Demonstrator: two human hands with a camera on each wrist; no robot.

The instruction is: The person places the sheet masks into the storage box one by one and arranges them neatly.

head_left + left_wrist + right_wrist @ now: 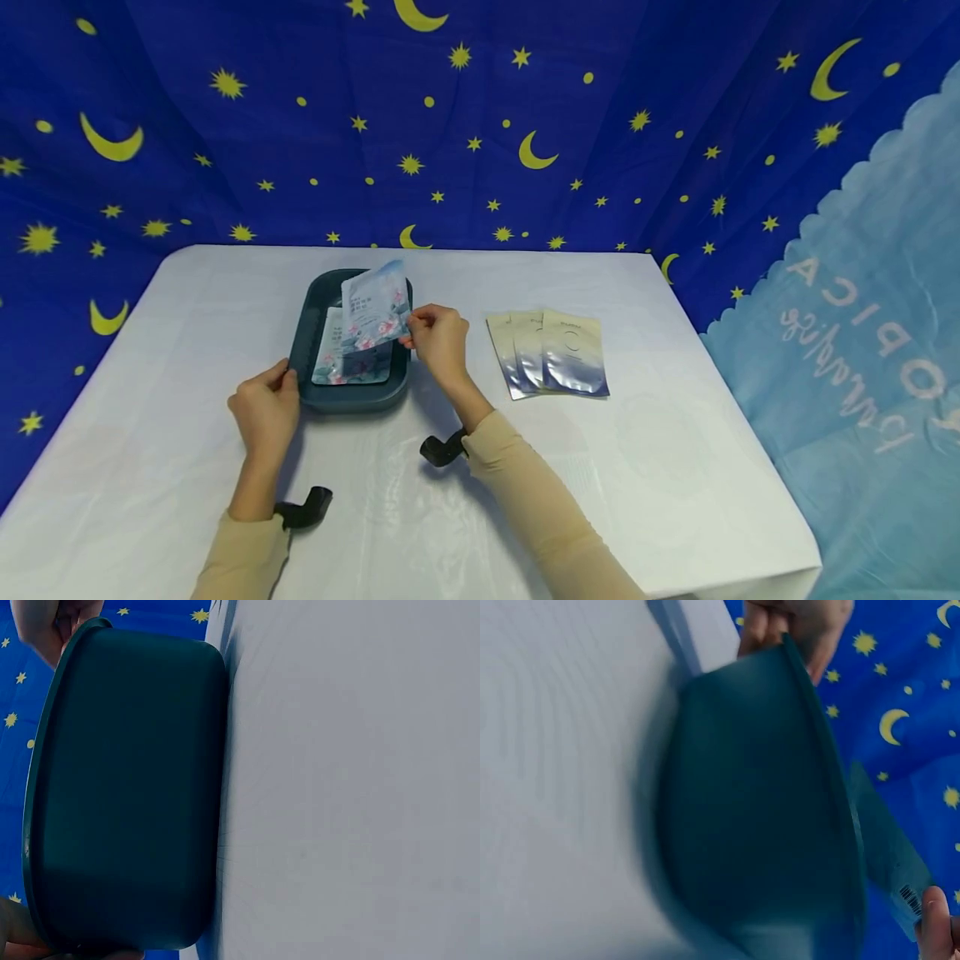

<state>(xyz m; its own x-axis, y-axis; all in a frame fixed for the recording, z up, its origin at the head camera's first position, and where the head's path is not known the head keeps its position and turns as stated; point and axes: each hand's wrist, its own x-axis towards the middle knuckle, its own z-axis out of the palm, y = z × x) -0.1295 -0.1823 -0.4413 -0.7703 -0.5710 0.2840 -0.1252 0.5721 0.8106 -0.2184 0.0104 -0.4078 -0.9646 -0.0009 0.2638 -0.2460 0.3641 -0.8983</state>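
Observation:
In the head view my left hand (264, 412) grips the left rim of a dark teal plastic basin (348, 404) on the table. My right hand (441, 343) pinches the lower right corner of a pale blue face mask packet (373, 302) with pink flowers, held tilted over the basin. Beneath it, a similar flowered packet (330, 354) lies inside, partly covered. The right wrist view shows the barcoded back of the held packet (896, 859), its corner between thumb and fingers. From the left wrist, the basin's side wall (131, 787) fills much of the view.
Right of the basin, three cream and dark blue face mask packets (573, 354) lie overlapped like a fan on the white tablecloth (675, 467). A blue curtain (480, 108) with moons and stars hangs behind, and a light blue cloth (885, 333) hangs at the right.

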